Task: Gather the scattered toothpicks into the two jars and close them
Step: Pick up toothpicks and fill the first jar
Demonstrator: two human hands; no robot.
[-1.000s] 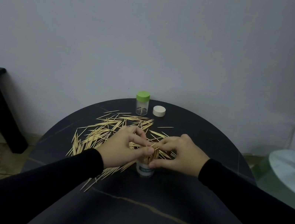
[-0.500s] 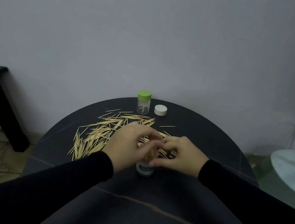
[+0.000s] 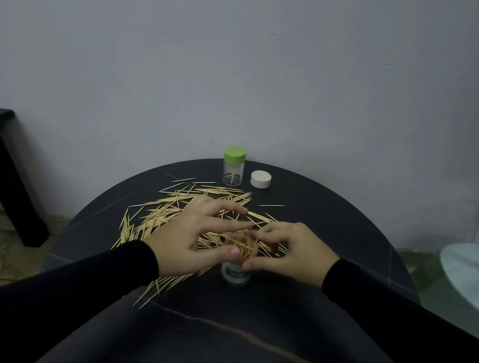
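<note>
toothpicks point(image 3: 183, 203): thin pale wooden slivers, most lying loose in a crossed heap on the dark round counter point(image 3: 286, 331), left of centre and beyond the hands, with one stray to the right of the heap; a packed bundle stands upright in the open near jar point(image 3: 236, 271). left hand point(image 3: 190, 238): fingers spread and fairly straight over the heap, thumb reaching toward the jar mouth, gripping nothing that shows. right hand point(image 3: 291, 253): fingers curled about the jar's rim, thumb at its front, steadying it; whether it also pinches any sticks cannot be told. near jar: small, clear, labelled low on the wall, lidless, standing between the two hands. white lid point(image 3: 260, 179): lying flat at the far edge, just beside the green-lidded jar point(image 3: 232, 170), which stands closed and nearly empty, a few sticks at its bottom. handling, as judged: sticks very light, stiff yet easily snapped, pointed at the ends, prone to roll and scatter; best raked into a parallel bunch and pinched at mid-length, then dropped end-first. near jar looks light and tippy, so hold it by the wall while filling. much of the heap is not yet gathered.
</note>
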